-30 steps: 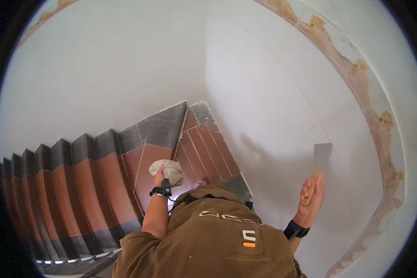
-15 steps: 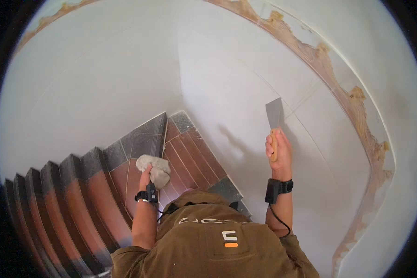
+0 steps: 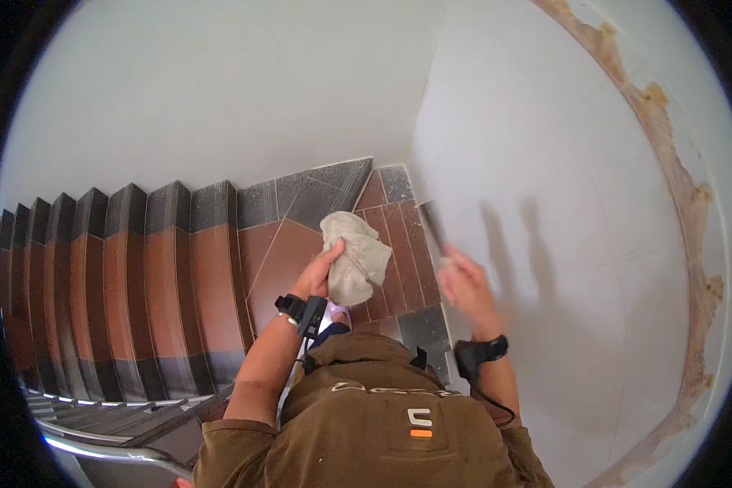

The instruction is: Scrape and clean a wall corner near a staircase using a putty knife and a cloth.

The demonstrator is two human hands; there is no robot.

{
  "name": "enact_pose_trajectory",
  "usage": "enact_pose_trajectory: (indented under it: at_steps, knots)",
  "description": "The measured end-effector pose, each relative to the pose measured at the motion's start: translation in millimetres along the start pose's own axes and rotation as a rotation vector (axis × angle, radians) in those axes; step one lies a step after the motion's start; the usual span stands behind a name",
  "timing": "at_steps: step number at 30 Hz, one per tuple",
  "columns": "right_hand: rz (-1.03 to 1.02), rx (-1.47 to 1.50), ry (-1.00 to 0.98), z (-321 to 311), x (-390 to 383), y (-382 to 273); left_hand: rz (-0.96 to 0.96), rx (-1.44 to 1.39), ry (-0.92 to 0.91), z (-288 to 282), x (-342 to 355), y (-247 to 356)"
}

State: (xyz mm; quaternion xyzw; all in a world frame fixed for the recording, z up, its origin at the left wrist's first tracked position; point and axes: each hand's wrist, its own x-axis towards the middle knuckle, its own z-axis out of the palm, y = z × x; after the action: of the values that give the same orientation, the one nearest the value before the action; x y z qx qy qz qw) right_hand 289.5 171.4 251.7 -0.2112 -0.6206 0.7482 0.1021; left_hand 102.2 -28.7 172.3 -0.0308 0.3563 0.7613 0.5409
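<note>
My left hand (image 3: 321, 272) is closed on a crumpled pale beige rag (image 3: 356, 259), held in front of my body above the landing. The thumb lies across the rag's near side, and the other fingers are mostly hidden beneath it. To the right, my right hand (image 3: 465, 285) grips a putty knife (image 3: 433, 222), blurred by motion. Its blade is seen nearly edge-on, pointing up and to the left, and its handle is mostly hidden in the fingers. The knife appears apart from the white wall (image 3: 577, 179), where shadows fall beside my right hand.
Red-brown stairs with dark edges (image 3: 163, 260) run off to the left. A tiled landing (image 3: 285, 252) lies below my hands. A metal handrail (image 3: 114, 450) curves at lower left. Along the right, the wall carries a ragged brown band (image 3: 675, 163).
The view has swung toward the stairs, bringing the handrail in. My right hand has drawn the putty knife leftward and turned its blade edge-on. The rag is now nearer the knife.
</note>
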Motion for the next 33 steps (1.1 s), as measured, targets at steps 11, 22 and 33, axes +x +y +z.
enact_pose_trajectory:
  at_steps: [11,22,33]
  knots:
    - [-0.24,-0.989,-0.514,79,89,110,-0.012,-0.122,0.206,-72,10,20]
    - [-0.144,-0.84,-0.775,115,142,98,-0.037,-0.24,0.296,-109,-11,69]
    - [0.868,0.22,-0.703,97,201,77,0.094,-0.457,0.316,-118,36,56]
